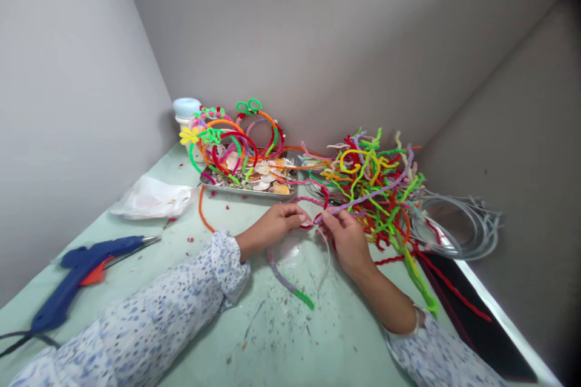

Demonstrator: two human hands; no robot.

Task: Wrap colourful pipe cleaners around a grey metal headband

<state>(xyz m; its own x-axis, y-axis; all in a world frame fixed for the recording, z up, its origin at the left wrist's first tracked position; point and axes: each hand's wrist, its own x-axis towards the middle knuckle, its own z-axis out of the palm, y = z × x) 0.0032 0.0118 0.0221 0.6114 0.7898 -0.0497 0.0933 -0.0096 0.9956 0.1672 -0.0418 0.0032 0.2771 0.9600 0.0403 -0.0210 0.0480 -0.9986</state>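
My left hand (273,228) pinches a thin curved headband (282,278) near its middle, where red pipe cleaner is wound. One end of this band is covered in muted purple and green; its other, bare grey end hangs down beside my right fingers. My right hand (348,240) is closed on a lilac pipe cleaner (379,192), whose long free end rises to the right. A red pipe cleaner loop (324,198) stands up between the hands. The fingertips hide exactly how the strands meet.
A metal tray (245,191) of shell-like pieces holds several decorated headbands (227,123). Right of it lies a tangled pipe cleaner heap (372,175) and grey wire hoops (463,230). At left are a blue glue gun (91,260), a plastic bag (152,198) and a blue-lidded container (187,107).
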